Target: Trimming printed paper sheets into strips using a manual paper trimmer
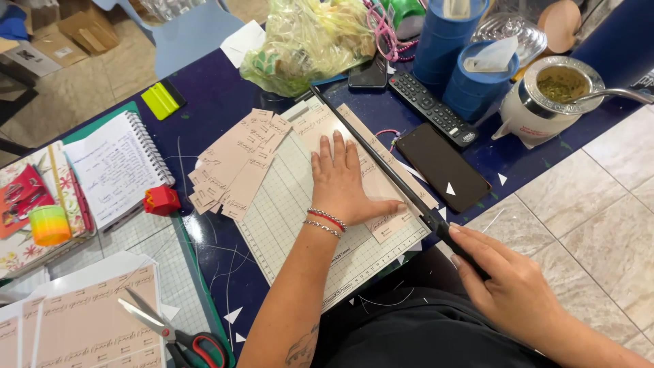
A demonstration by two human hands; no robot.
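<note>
In the centre of the frame the left hand [343,178] lies flat, fingers spread, and presses a beige printed card sheet [376,178] on the pale gridded paper trimmer board [300,225]. At lower right the right hand [507,283] is closed around the black handle of the long cutter arm [381,158], which lies down along the sheet. To the left, a pile of cut beige label strips [235,167] is already done. At lower left, uncut beige sheets [88,320] wait beside red-handled scissors [180,334] on the dark blue tabletop [218,102].
</note>
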